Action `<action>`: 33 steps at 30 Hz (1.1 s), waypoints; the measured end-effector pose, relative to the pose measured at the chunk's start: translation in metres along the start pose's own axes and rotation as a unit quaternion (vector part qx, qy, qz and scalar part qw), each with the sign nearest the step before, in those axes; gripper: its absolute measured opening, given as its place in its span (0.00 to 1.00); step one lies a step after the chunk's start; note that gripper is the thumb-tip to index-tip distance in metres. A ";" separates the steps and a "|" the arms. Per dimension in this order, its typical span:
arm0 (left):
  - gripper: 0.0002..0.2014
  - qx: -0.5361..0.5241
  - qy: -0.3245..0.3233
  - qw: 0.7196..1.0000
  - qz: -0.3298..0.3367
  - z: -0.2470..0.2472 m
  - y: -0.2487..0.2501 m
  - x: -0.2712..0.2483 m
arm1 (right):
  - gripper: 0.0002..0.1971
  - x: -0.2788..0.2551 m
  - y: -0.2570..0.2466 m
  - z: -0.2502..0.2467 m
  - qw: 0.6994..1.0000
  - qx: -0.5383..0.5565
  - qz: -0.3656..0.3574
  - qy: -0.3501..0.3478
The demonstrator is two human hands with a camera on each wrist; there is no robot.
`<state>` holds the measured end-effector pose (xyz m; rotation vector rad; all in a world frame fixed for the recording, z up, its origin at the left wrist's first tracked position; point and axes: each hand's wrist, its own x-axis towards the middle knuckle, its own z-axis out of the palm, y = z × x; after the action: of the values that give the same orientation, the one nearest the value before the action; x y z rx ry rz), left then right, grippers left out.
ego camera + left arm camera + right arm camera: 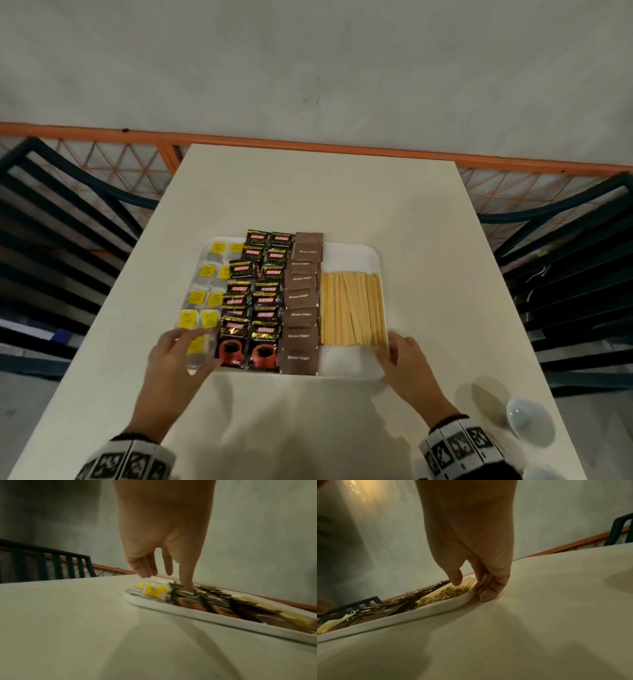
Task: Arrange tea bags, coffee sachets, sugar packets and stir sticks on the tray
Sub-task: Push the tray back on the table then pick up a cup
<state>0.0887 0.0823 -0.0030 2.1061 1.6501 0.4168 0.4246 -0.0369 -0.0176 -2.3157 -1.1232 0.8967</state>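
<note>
A white tray [347, 255] lies on the white table [308, 192]. From left to right it holds tea bags with yellow tags [207, 298], black coffee sachets [255, 298], brown sugar packets [303, 308] and wooden stir sticks [351, 308]. My left hand [191, 349] hovers over the tray's near-left corner, blurred, fingers relaxed and apart, holding nothing; in the left wrist view the thumb of this hand [166, 580] points down over the sachets [197, 601]. My right hand [388, 346] is at the near-right corner. Its fingers [486, 596] curl against the outer rim [436, 608], thumb above the sticks [447, 593].
A small white bowl [529, 423] stands on the table near the front right. Dark slatted chairs flank the table on the left [51, 222] and right [575, 240]. An orange rail [308, 140] runs behind the table's far edge.
</note>
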 end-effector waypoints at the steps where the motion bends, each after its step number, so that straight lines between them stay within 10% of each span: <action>1: 0.32 0.013 -0.006 1.000 -0.028 -0.002 -0.014 0.000 | 0.21 -0.006 0.001 0.002 1.000 -0.006 0.004 -0.006; 6: 0.50 0.005 -0.035 0.995 -0.094 -0.008 -0.042 0.001 | 0.28 -0.035 -0.003 0.008 1.000 0.007 0.009 -0.006; 14: 0.17 -0.117 -0.096 0.987 -0.045 -0.013 -0.066 0.010 | 0.18 -0.059 -0.004 0.031 0.993 0.014 0.011 0.119; 26: 0.12 -0.121 -0.101 0.987 -0.031 -0.019 -0.066 0.027 | 0.15 -0.035 -0.011 0.037 0.989 0.015 0.000 0.147; 33: 0.24 -0.185 -0.122 0.975 -0.011 -0.027 -0.051 0.061 | 0.13 0.018 -0.028 0.031 0.990 -0.020 -0.028 0.140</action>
<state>0.0479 0.1558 -0.0074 1.7820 1.3371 0.4058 0.3956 -0.0035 -0.0292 -2.3396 -1.0863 0.5117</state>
